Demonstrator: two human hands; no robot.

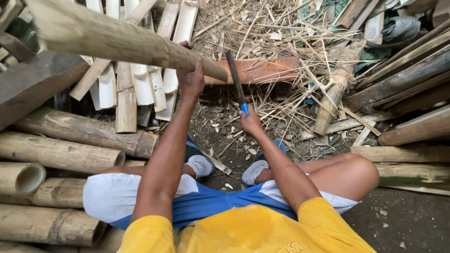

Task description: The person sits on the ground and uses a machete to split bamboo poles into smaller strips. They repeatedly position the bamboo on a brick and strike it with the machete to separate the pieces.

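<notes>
At the bottom of the frame are a yellow shirt [253, 232] and blue and white shorts [154, 199], with a bare knee [351, 173] at the lower right. Just above, near the centre, two feet in white socks and blue sandals [225, 166] rest on the dirt ground [403, 220].

The right hand [251, 121] sits a little above the centre, its fingers wrapped tight around the blue handle of a knife [236, 84]. The dark blade points up and slightly left, standing close beside the end of the bamboo pole [117, 40]; whether the blade touches the pole cannot be told.

The left hand [191, 79] is above and left of the centre, closed on the underside of the bamboo pole near its cut end. The pole runs from the upper left corner down to the middle of the frame, raised off the ground.

Along the left edge lie thick round bamboo logs [56, 154], stacked side by side. Above them, in the upper left, lie pale split bamboo slats [136, 84]. Behind the knife, at the upper centre, a reddish wooden block [267, 70] lies across the ground with dry straw [281, 37] scattered around it. Dark planks [403, 79] lean at the upper right.
</notes>
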